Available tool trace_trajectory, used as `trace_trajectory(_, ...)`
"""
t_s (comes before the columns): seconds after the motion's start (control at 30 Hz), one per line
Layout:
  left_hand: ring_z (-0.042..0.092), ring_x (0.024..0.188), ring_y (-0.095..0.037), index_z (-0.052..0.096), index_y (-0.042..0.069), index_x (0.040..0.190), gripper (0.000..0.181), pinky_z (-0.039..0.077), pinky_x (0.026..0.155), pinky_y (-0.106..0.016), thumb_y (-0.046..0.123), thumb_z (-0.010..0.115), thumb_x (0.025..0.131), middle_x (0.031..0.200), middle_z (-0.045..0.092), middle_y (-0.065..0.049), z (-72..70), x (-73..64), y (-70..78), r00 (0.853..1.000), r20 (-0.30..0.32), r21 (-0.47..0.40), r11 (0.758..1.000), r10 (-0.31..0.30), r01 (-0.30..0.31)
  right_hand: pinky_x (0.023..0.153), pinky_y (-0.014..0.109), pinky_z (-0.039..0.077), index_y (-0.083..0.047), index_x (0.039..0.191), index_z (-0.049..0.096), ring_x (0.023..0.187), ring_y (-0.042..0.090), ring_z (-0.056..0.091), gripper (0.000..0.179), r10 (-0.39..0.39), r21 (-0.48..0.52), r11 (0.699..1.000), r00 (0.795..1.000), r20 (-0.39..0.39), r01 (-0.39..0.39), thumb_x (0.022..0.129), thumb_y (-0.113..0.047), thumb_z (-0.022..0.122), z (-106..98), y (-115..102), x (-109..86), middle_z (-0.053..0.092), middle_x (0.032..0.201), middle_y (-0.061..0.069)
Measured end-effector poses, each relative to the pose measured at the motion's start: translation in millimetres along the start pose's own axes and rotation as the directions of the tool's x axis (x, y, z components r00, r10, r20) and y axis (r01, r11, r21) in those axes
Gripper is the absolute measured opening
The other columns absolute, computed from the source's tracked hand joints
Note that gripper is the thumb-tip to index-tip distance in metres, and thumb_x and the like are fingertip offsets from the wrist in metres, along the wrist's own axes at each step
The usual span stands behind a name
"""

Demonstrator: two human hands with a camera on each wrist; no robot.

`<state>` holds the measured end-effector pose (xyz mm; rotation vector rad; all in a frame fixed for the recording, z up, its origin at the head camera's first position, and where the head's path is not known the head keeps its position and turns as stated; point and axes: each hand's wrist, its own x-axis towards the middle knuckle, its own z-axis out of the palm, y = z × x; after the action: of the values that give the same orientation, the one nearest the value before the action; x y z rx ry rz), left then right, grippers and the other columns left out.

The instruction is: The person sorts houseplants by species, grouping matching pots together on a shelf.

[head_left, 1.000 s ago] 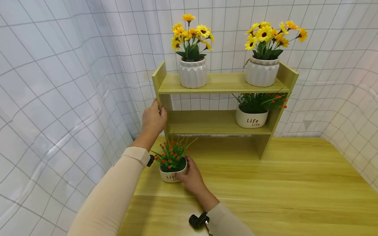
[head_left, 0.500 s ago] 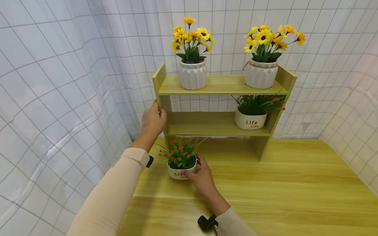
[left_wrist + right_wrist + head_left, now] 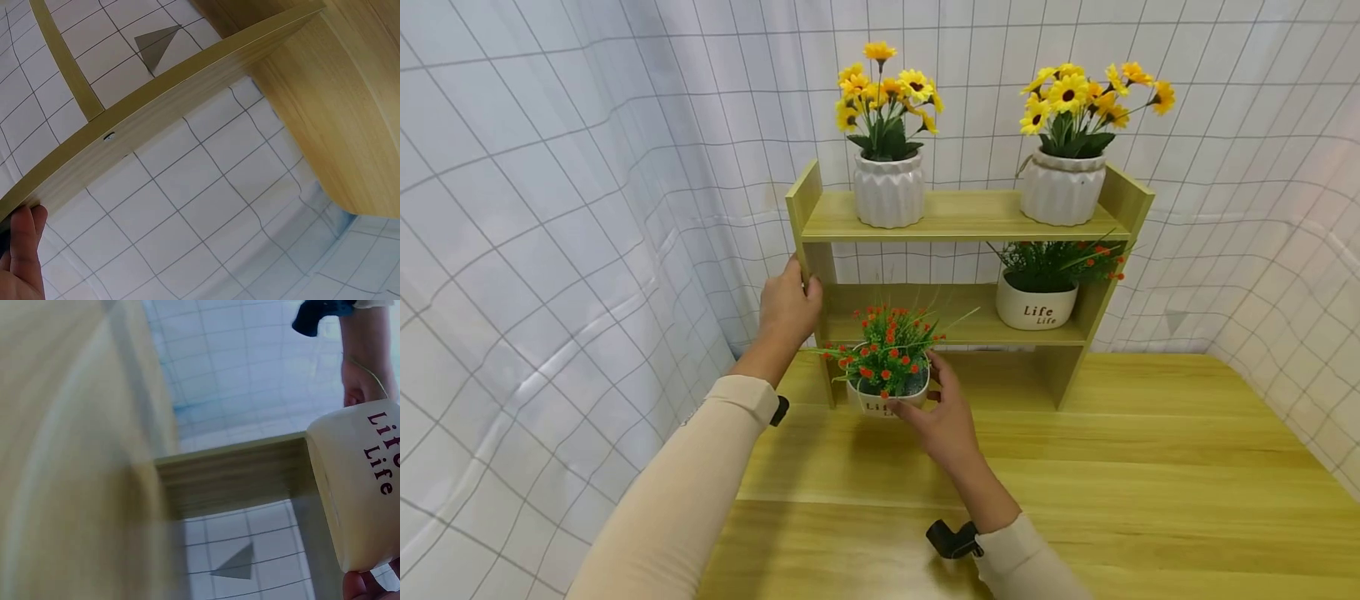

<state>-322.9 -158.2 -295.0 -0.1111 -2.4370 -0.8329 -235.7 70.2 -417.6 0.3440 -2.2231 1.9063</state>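
Note:
My right hand grips the right side of a white oval flower pot lettered "Life", with grass and small red flowers. The pot is lifted above the table, in front of the shelf's lower left part. Seen from the right wrist, the pot shows its underside edge, with fingertips at its rim. My left hand holds the left side panel of a wooden shelf, thumb on the front edge. In the left wrist view its fingers lie against that panel.
A matching "Life" pot stands at the right of the middle board. Two white fluted pots with yellow flowers, one left and one right, stand on top. The wooden table meets a white grid-patterned curtain behind.
My right hand has raised the red-flowered pot off the table and carried it rightward and toward the shelf. The left hand keeps its hold on the side panel.

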Motion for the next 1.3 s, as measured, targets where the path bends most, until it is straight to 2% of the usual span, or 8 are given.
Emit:
trace_trajectory(0.13, 0.066, 0.100, -0.043, 0.055, 0.001, 0.125, 0.032, 0.053, 0.079, -0.053, 0.020, 0.050, 0.101, 0.108, 0.069, -0.026, -0.9, -0.3, 0.4, 1.000, 0.007, 0.003, 1.000, -0.005, 0.005, 0.090, 0.045, 0.045, -0.020, 0.151, 0.037, 0.113, 0.029, 0.050, 0.085, -0.054, -0.005, 0.999, 0.998, -0.023, 0.054, 0.081, -0.031, 0.083, -8, -11, 13.0, 0.048, 0.139, 0.004)
trace_trajectory(0.23, 0.066, 0.099, -0.044, 0.056, 0.000, 0.123, 0.030, 0.052, 0.079, -0.054, 0.019, 0.051, 0.100, 0.106, 0.069, -0.026, -1.2, -0.4, 0.8, 1.000, 0.008, 0.003, 1.000, -0.005, 0.004, 0.089, 0.046, 0.047, -0.019, 0.150, 0.038, 0.112, 0.030, 0.052, 0.084, -0.083, -0.014, 0.997, 0.996, -0.035, 0.082, 0.081, -0.031, 0.083, -14, -17, 22.5, 0.049, 0.139, 0.003)
trace_trajectory(0.43, 0.066, 0.097, -0.046, 0.055, -0.001, 0.122, 0.030, 0.051, 0.078, -0.055, 0.017, 0.051, 0.099, 0.103, 0.069, -0.027, -1.3, -0.8, 0.5, 1.000, 0.016, 0.008, 1.000, -0.005, 0.005, 0.082, 0.042, 0.051, -0.019, 0.150, 0.040, 0.107, 0.031, 0.056, 0.082, -0.080, -0.025, 0.997, 0.996, -0.040, 0.079, 0.081, -0.026, 0.082, -22, -31, 39.0, 0.051, 0.138, 0.008)
trace_trajectory(0.7, 0.066, 0.093, -0.046, 0.055, -0.001, 0.122, 0.029, 0.052, 0.075, -0.055, 0.017, 0.052, 0.100, 0.101, 0.069, -0.027, 0.1, -0.9, 0.7, 1.000, 0.029, 0.010, 1.000, 0.001, -0.001, 0.092, 0.045, 0.051, -0.016, 0.154, 0.034, 0.121, 0.028, 0.054, 0.089, -0.050, -0.021, 0.999, 0.999, -0.021, 0.050, 0.081, -0.033, 0.081, -24, -25, 63.5, 0.049, 0.143, 0.009)
trace_trajectory(1.0, 0.067, 0.088, -0.045, 0.056, -0.001, 0.117, 0.026, 0.051, 0.071, -0.054, 0.017, 0.052, 0.099, 0.096, 0.069, -0.027, -0.3, -0.8, 1.7, 1.000, -0.006, 0.012, 1.000, 0.026, -0.026, 0.090, 0.045, 0.053, -0.014, 0.152, 0.037, 0.120, 0.029, 0.057, 0.084, -0.063, -0.069, 0.996, 0.998, 0.012, 0.064, 0.083, -0.037, 0.080, -23, -27, 80.8, 0.052, 0.139, 0.012)
trace_trajectory(1.3, 0.065, 0.095, -0.047, 0.054, 0.002, 0.124, 0.032, 0.050, 0.077, -0.056, 0.021, 0.048, 0.100, 0.101, 0.069, -0.027, -0.3, -1.0, 0.9, 1.000, -0.003, 0.029, 1.000, 0.004, -0.004, 0.086, 0.045, 0.054, -0.009, 0.149, 0.039, 0.111, 0.027, 0.061, 0.079, -0.069, -0.140, 0.987, 0.996, 0.064, 0.078, 0.087, -0.042, 0.075, -18, -33, 102.2, 0.057, 0.131, 0.013)
